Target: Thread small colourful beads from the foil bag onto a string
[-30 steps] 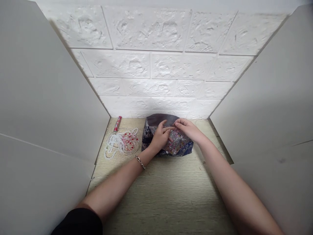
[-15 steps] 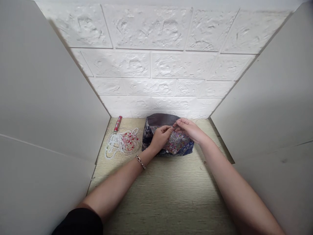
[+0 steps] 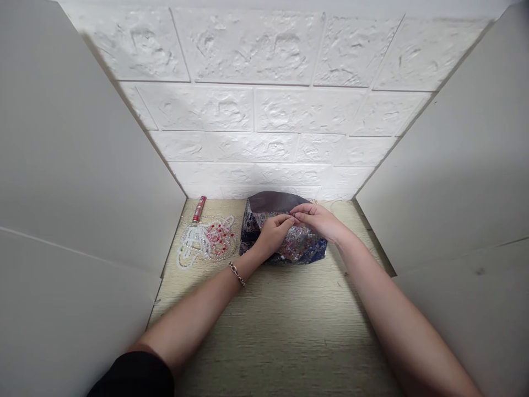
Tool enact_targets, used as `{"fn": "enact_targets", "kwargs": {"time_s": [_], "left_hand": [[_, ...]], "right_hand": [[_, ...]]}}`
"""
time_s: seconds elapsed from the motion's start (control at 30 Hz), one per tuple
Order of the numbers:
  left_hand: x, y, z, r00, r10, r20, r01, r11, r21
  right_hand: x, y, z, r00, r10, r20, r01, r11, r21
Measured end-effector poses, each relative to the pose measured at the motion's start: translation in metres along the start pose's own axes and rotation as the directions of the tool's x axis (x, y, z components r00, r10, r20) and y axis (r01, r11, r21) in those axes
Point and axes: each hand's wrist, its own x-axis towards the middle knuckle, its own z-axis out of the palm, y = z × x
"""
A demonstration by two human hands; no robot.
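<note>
Head view: two bare arms reach over a pale wood-grain counter (image 3: 281, 331) to a dark bag (image 3: 275, 200), with a white brick-pattern wall (image 3: 256, 110) behind it.
Bag's spot: far side of the counter, around the middle, just beside the wall. Can't tell if it actually touches.
Bag's long axis: left to right, pretty much parallel to the wall. The plain dark grey flap is on the wall side, and a patterned end points left.
Shiny bits (image 3: 298, 242): loads of tiny colourful ones at the bag, under and around the fingers.
Left hand (image 3: 273, 234): over the bag's middle, thumb and forefinger pinched together, pointing right. Anything in that pinch is too tiny to make out.
Right hand (image 3: 317, 218): over the bag's right half, pointing left, fingertips also pinched, right up by the left ones. Can't tell what's between them either.
Left wrist: silvery chain bracelet (image 3: 236, 274), black sleeve (image 3: 132, 375) further up.
Bead strands (image 3: 206, 240): tangled heap left of the bag, mostly white and clear, some pink and red.
Red tube (image 3: 199, 210): just behind the strands, tilted, far end leaning right toward the wall.
</note>
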Motion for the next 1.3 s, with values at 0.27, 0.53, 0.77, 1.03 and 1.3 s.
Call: {"fn": "enact_targets", "kwargs": {"time_s": [0.27,0.53,0.77,1.03,1.3], "left_hand": [[-0.0015,0.0027,-0.0013,1.0,-0.022,-0.015,0.022,0.999,0.022],[-0.0005,0.0051,-0.0014,0.998,-0.048,-0.037,0.051,0.995,0.081],[-0.0006,0.005,-0.0022,0.996,-0.089,-0.021,0.09,0.994,0.061],[-0.0007,0.0053,-0.0018,0.995,-0.1,-0.013,0.101,0.994,0.044],[-0.0007,0.0046,-0.002,0.995,-0.097,-0.013,0.097,0.994,0.041]], "right_hand": [[-0.0017,-0.0034,0.0028,1.0,0.017,0.009,-0.017,1.0,0.021],[-0.0003,-0.0018,0.0022,1.0,0.003,0.022,-0.003,1.0,-0.012],[-0.0013,-0.0022,0.0022,0.999,-0.012,0.05,0.017,0.995,-0.095],[-0.0006,-0.004,0.0033,0.999,-0.014,0.035,0.018,0.993,-0.121],[-0.0001,-0.001,0.0017,0.999,-0.019,0.04,0.023,0.993,-0.115]]}}
